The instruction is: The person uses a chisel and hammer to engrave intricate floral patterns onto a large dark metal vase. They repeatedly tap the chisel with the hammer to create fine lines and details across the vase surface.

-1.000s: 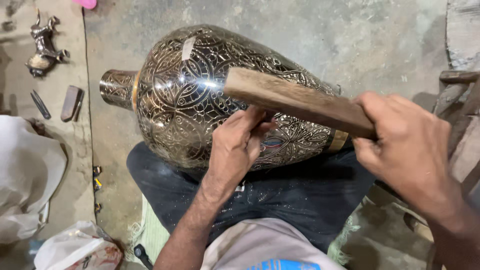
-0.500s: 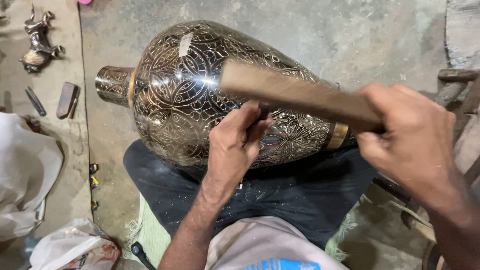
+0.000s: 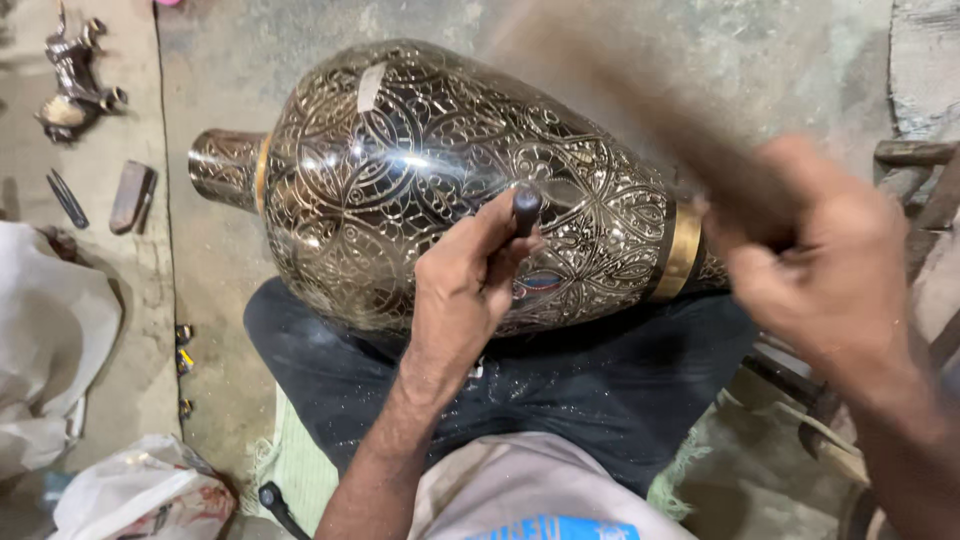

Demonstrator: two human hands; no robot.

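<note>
I see the engraved metal vase (image 3: 420,180) lying on its side across the dark cloth (image 3: 560,390) on the lap, neck pointing away to the left. On the vase's near flank my left hand (image 3: 470,285) pinches a dark chisel (image 3: 525,208), its tip against the pattern. Above the vase's right end, my right hand (image 3: 825,270) is clenched on a wooden mallet (image 3: 640,110), blurred. Left of the vase's neck lie small tools (image 3: 130,195) on the floor.

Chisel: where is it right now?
In the head view, the chisel is just right of centre, gripped in the left hand, its tip hidden against the engraved metal vase lying across the person's lap.
</note>
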